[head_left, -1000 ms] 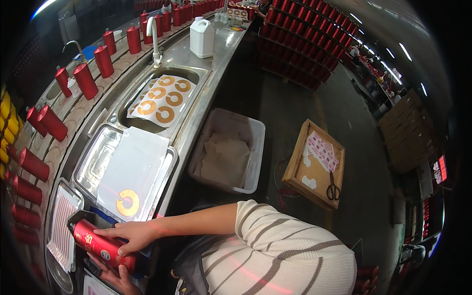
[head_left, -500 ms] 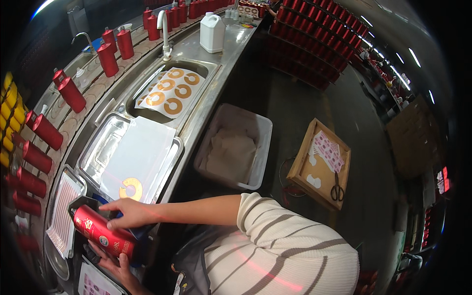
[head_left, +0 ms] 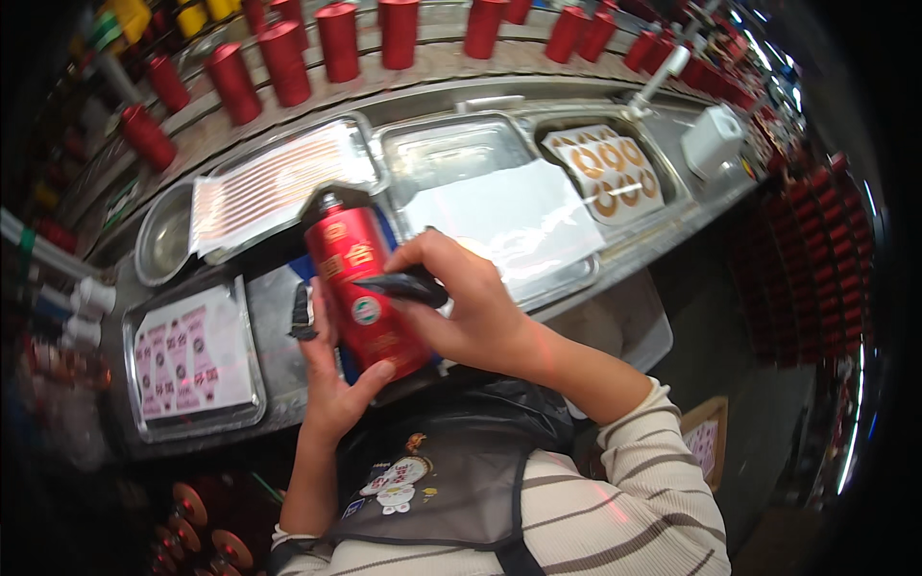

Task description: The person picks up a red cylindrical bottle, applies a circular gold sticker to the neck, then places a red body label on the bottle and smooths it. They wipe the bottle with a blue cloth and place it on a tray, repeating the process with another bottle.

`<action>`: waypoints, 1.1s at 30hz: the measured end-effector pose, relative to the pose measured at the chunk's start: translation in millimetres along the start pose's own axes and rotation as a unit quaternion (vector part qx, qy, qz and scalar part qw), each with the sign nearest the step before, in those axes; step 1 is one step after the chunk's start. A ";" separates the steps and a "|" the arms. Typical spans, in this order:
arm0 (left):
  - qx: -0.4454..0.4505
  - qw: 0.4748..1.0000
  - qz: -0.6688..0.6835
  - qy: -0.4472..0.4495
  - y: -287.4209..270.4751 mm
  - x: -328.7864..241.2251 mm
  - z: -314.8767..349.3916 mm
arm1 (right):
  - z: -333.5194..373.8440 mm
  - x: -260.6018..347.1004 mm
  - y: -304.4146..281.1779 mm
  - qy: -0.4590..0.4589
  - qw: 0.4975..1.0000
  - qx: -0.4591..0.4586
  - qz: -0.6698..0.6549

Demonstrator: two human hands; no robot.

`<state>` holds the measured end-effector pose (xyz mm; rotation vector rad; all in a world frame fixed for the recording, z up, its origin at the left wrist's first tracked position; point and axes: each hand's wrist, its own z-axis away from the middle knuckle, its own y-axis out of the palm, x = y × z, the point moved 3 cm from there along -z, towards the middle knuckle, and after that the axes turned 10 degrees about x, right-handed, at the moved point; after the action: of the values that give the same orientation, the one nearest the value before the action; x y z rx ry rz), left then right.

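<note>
red lacquer catches the light on the bottle [head_left: 363,288], which stands tilted between both hands over the steel counter [head_left: 279,317], its dark cap up and away from the person; the left hand [head_left: 336,389] cups it from below, fingers wrapped round the base; the right hand [head_left: 471,307] presses on its side, thumb and fingers pinching a thin dark strip [head_left: 403,285] flat against the round label on the body.

behind it lie a steel tray with a clear plastic sheet [head_left: 509,216], a tray of striped label strips [head_left: 279,178], a tray of ring-shaped gold stickers [head_left: 607,171] and, nearer the left, a tray of pink label sheets [head_left: 192,360]; a row of red cylinders [head_left: 341,38] lines the shelf beyond, and a white jug [head_left: 713,139] stands by the tap.

as a judgement: the glossy body could turn in the left palm while the right presses sideways, so the strip might land crooked or crease; a loose lower grip could also let the bottle knock the tray rim.

against a second ago: the bottle then lay low and nearly flat at the counter's near end, the right hand on top of it; now it is raised, more upright, and the view has swung to face the trays squarely.
</note>
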<state>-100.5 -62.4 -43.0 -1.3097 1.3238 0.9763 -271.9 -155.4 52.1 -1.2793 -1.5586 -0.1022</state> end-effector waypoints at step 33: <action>0.000 1.000 -0.015 0.005 2.0 0.7 2.2 | -68.5 -28.7 10.7 -0.203 0.971 0.064 0.111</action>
<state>-102.2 -60.2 -44.2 -1.3316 1.3082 0.9515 -223.6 -212.8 54.7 -1.4217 -1.7176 0.4207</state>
